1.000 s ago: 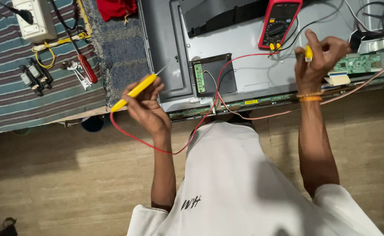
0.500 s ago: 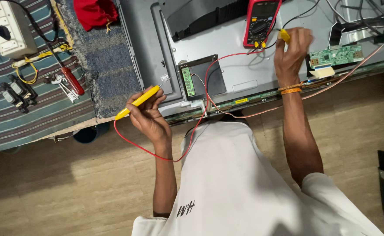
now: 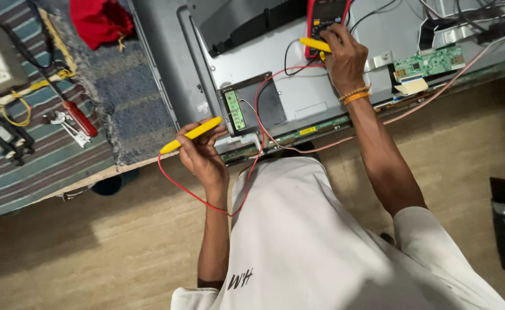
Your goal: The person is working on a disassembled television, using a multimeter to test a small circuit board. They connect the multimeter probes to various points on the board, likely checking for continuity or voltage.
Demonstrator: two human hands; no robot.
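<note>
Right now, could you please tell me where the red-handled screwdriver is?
In the head view, the red-handled screwdriver lies far left on the striped mat, beside the yellow cable.

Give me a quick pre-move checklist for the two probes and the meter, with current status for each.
1. Left hand grips the yellow probe: ok, fingers wrapped around its rear half.
2. That probe's tip on the small green board: cannot tell, the tip lies at the board's edge and contact is too small to see.
3. Right hand holds the second yellow probe: ok.
4. Multimeter readable: not ok, its display is cut off at the top edge.
5. Red lead free: ok, it loops slack below the left hand.
6. Red-handled screwdriver out of the way: ok, on the striped mat.
</note>
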